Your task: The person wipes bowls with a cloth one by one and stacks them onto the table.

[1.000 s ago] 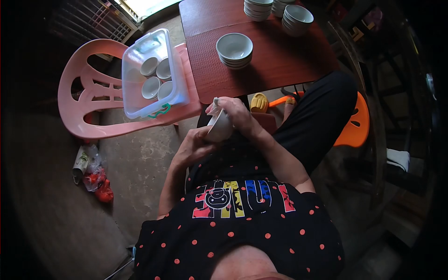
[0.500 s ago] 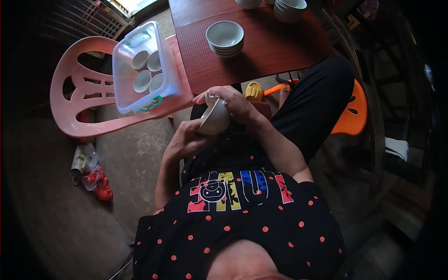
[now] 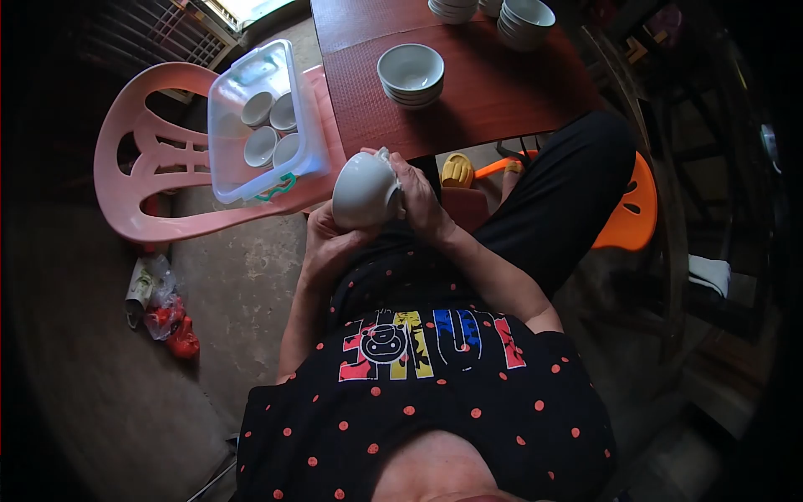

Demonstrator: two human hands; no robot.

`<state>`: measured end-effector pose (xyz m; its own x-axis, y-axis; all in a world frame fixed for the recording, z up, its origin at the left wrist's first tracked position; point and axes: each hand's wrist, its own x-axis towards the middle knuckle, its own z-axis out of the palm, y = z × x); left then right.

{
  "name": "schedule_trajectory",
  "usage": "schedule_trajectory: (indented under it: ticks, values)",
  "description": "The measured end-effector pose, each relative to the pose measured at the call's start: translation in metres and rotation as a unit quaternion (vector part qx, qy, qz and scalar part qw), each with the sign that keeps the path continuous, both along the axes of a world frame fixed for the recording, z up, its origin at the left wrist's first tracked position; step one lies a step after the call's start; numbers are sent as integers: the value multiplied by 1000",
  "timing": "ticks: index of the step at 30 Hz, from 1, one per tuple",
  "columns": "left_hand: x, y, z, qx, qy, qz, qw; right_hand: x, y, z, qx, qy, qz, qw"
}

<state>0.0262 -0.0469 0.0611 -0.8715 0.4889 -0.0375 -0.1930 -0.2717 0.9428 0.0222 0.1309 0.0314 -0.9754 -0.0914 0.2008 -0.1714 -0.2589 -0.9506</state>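
Near mid-frame, the left hand [image 3: 326, 247] grips a tilted white bowl [image 3: 361, 191] from below; the right hand [image 3: 425, 202] clasps its right side, perhaps with a cloth, hard to tell. Stacked bowls [image 3: 411, 74] stand on the red table [image 3: 502, 109], upper centre.
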Motion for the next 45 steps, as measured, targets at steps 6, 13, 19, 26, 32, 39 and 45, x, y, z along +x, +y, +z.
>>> schedule_trajectory:
  ticks: [6,13,19,26,32,39,45]
  values:
    - [-3,-7,-3,-27,30,-32,999,15,-21,30,287,200,-184,919]
    - [-7,-18,2,-31,31,-112,993,7,-7,37,149,86,-33,985]
    - [-8,-14,-1,-62,40,-143,987,1,-2,15,-76,-144,77,984]
    - [-2,-7,1,-152,59,-135,977,2,-10,17,436,307,-133,835]
    - [-3,-9,-5,-108,23,-174,979,-18,8,-46,-33,-123,50,991]
    - [-12,-5,12,-172,99,-137,970,-9,15,-24,99,-32,-62,993]
    - [0,-6,-4,-194,72,-165,964,2,1,15,443,346,-121,819]
